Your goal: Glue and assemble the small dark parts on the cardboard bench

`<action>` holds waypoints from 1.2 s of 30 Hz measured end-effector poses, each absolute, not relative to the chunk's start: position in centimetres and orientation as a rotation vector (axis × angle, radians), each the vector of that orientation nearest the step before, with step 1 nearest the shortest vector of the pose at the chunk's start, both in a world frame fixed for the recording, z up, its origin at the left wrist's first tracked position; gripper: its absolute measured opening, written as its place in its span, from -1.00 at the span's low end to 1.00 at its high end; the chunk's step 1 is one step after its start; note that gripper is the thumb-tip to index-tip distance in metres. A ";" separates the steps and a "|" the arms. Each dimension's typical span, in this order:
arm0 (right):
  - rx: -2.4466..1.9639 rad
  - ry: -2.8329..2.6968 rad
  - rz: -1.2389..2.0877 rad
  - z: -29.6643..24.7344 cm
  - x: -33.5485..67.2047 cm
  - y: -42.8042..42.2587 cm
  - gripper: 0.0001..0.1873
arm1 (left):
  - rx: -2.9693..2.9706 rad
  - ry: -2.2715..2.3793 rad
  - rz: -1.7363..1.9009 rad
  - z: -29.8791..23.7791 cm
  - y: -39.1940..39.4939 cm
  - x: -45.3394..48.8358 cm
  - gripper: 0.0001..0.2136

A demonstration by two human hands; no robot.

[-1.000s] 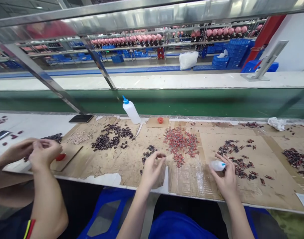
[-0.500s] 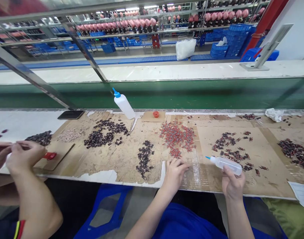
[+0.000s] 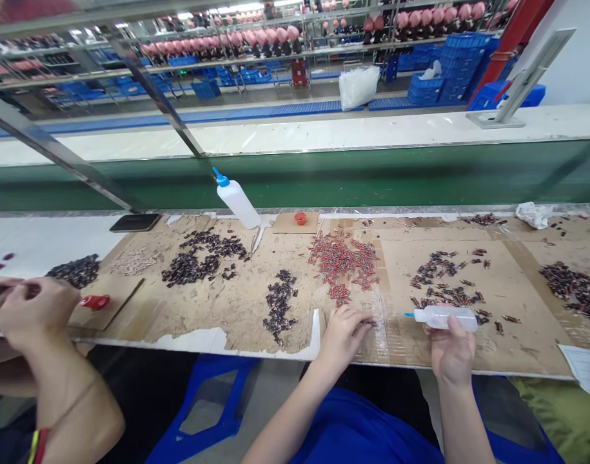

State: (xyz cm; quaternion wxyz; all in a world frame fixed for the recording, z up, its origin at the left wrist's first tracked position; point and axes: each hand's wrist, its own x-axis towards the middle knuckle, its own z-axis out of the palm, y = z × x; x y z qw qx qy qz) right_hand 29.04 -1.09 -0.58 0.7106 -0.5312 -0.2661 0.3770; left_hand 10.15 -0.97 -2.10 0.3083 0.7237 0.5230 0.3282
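Note:
My right hand (image 3: 452,351) is wrapped round a translucent squeeze bottle (image 3: 447,317) with a blue nozzle, lying nearly level and pointing left. My left hand (image 3: 345,332) is closed at the table's near side, its fingertips pinching a small red-and-black part (image 3: 369,323). Just beyond that hand spreads a pile of small red-and-silver parts (image 3: 343,261). Behind the bottle lie scattered dark red-and-black parts (image 3: 447,293). To the left of my left hand is a strip of small black parts (image 3: 279,306).
A larger white bottle (image 3: 239,204) with a blue tip leans at the back, near a red cap (image 3: 300,218). At left, a co-worker's hands (image 3: 38,312) work beside another red cap (image 3: 95,301). A dark phone (image 3: 135,222) lies by the metal post. More dark parts (image 3: 570,290) lie right.
The squeeze bottle has turned from tilted to nearly level. My left hand has shifted slightly right, and a small part now shows at its fingertips. The co-worker's hands moved slightly left.

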 end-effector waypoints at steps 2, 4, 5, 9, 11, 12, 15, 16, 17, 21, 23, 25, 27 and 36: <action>-1.152 -0.556 0.826 -0.1 29.3 -1.1 -0.68 | 1.895 1.345 0.907 -1.4 -0.4 11.8 -0.87; -1.130 -0.501 0.800 0.5 29.5 -1.2 -0.69 | 1.867 1.246 1.001 -0.4 0.2 13.3 -0.83; -1.122 -0.475 0.780 0.8 29.7 -1.3 -0.69 | 1.864 1.192 1.047 0.2 0.4 13.7 -0.81; -1.116 -0.474 0.709 1.4 30.1 -1.5 -0.69 | 1.916 1.384 1.076 1.7 1.1 11.0 -0.85; -1.122 -0.500 0.700 1.3 30.2 -1.5 -0.70 | 1.875 1.714 0.967 2.1 1.3 7.7 -0.87; -1.122 -0.505 0.699 1.2 30.1 -1.4 -0.70 | 1.830 1.901 0.888 2.2 1.3 6.0 -0.85; -1.119 -0.518 0.706 0.9 29.8 -1.0 -0.70 | 1.711 2.287 0.607 2.5 1.3 2.0 -0.80; -1.120 -0.524 0.710 0.9 29.6 -0.8 -0.70 | 1.694 2.330 0.509 2.6 1.3 1.2 -0.80; -1.123 -0.526 0.714 0.9 29.5 -0.7 -0.70 | 1.692 2.342 0.424 2.8 1.3 0.7 -0.80; -1.120 -0.498 0.706 1.4 29.7 -0.6 -0.66 | 1.766 2.271 0.256 3.2 1.3 0.6 -0.81; -1.111 -0.492 0.695 1.7 30.1 -0.7 -0.66 | 1.782 2.236 0.252 3.4 1.3 0.9 -0.83; -1.106 -0.470 0.698 1.8 30.5 -1.0 -0.66 | 1.777 2.165 0.318 3.5 1.2 1.4 -0.84; -1.106 -0.434 0.719 1.8 30.5 -1.2 -0.66 | 1.766 2.030 0.469 3.5 0.8 2.2 -0.82; -1.187 -0.609 0.769 0.0 28.0 -1.6 -0.66 | 1.724 1.481 0.811 0.2 -1.4 9.8 -0.94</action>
